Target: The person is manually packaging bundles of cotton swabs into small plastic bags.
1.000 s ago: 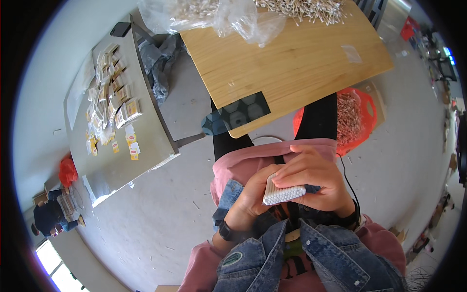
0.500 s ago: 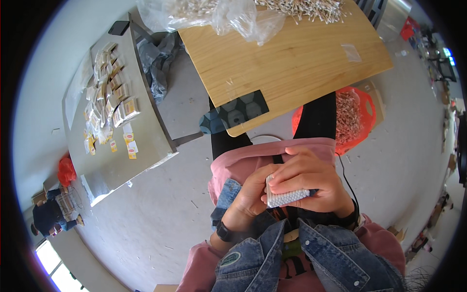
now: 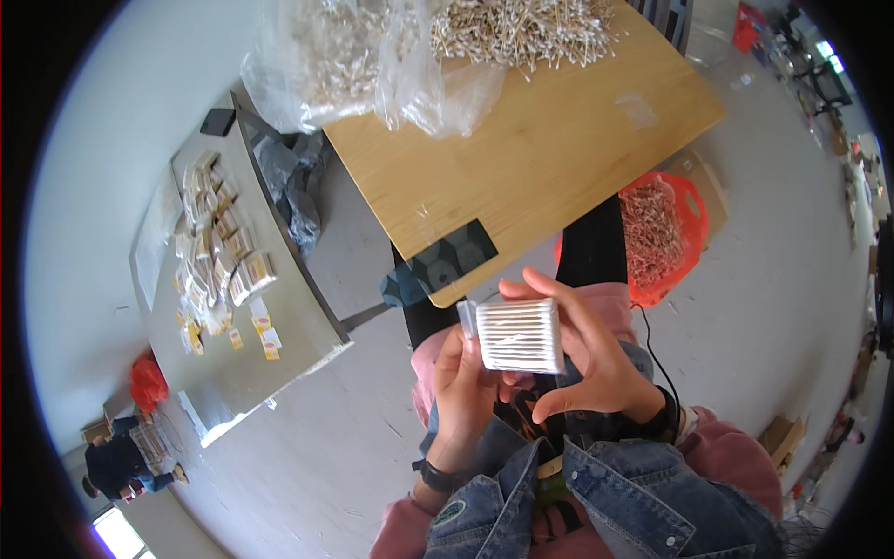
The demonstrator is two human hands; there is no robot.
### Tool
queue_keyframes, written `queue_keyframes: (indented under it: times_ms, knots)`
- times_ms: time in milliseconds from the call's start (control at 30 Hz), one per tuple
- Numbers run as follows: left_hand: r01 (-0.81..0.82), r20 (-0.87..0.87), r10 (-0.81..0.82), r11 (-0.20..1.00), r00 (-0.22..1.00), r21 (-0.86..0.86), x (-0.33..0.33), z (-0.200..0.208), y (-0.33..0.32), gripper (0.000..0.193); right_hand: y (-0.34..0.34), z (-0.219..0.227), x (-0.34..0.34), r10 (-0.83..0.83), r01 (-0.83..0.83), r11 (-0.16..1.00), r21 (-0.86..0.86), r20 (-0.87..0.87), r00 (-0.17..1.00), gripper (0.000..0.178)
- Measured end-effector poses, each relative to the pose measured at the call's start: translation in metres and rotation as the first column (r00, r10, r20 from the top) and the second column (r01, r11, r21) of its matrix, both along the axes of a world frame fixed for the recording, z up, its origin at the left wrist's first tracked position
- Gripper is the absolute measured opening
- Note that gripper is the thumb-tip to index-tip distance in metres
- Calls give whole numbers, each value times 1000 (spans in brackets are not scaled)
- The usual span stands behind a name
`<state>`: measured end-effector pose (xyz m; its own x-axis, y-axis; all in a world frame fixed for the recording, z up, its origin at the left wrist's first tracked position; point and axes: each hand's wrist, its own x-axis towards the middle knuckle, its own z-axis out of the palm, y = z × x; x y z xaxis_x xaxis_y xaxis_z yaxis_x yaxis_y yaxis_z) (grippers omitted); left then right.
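A small block-shaped pack of cotton swabs [image 3: 519, 337], seemingly in clear plastic wrap, is held above my lap with its rows of white sticks facing up. My left hand [image 3: 461, 391] grips the pack at its left edge, thumb in front, beside a clear flap of film. At the pack's right side is my right hand [image 3: 605, 373], its fingers spread along the far and right edges and its thumb standing away. Whether those fingers touch the pack is hard to see.
Ahead stands a wooden table [image 3: 531, 140] with loose cotton swabs [image 3: 521, 33] and a clear plastic bag [image 3: 410, 79]. A red container [image 3: 691, 233] of swabs sits below right. At left, a metal table [image 3: 251, 382] carries several packs [image 3: 219, 252]. Another person [image 3: 121, 461] is far left.
The pack has turned from its dotted swab-tip end to its striped side and has risen slightly. My right hand's fingers have spread away from it. The view has shifted a little.
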<state>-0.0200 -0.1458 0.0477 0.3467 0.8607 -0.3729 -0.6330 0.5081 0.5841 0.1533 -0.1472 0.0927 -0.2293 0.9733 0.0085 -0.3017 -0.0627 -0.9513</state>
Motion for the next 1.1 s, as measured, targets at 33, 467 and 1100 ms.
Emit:
queue_keyframes:
  times_ms: [33,467,1100]
  knots:
    - [9,-3,-9,1000,1000,14,2,2,0,30,1,0,-4,-39,32,998,-62,-122,992,110]
    - [363,-689,-58,880,722,306,4,0,32,22,30,-19,6,-92,-79,960,269,568,817,48]
    - [463,-817,-72,850,572,250,18,-16,59,18,45,-32,35,18,51,962,-267,251,968,34]
